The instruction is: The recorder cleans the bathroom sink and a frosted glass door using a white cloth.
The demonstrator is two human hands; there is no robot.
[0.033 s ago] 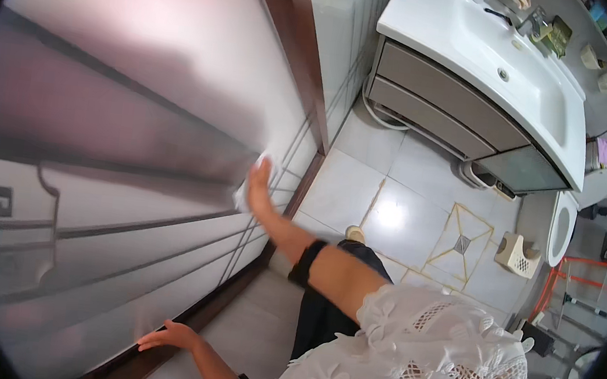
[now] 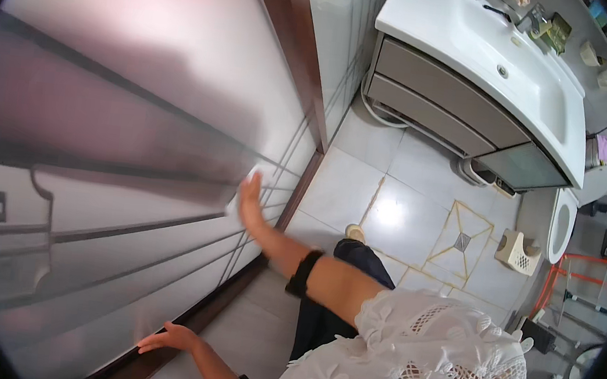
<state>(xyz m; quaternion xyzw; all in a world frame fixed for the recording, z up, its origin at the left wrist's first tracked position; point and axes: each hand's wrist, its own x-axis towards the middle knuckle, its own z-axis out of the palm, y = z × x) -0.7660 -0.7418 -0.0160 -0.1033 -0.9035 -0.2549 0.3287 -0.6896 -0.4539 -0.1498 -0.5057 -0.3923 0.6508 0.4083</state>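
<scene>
bathroom, right hand [image 2: 249, 202] pressing white cloth [image 2: 241, 192] on frosted glass door [image 2: 128, 97]

White sink [image 2: 482, 42] over grey drawers [image 2: 438, 100], toilet [image 2: 555, 220] (partly cut off), tiled floor [image 2: 405, 207].

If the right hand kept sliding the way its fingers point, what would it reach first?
The right hand presses a white cloth on the frosted glass door, fingers pointing up along it. More bare glass lies ahead; the dark wooden frame runs alongside, though depth is unclear.
</scene>
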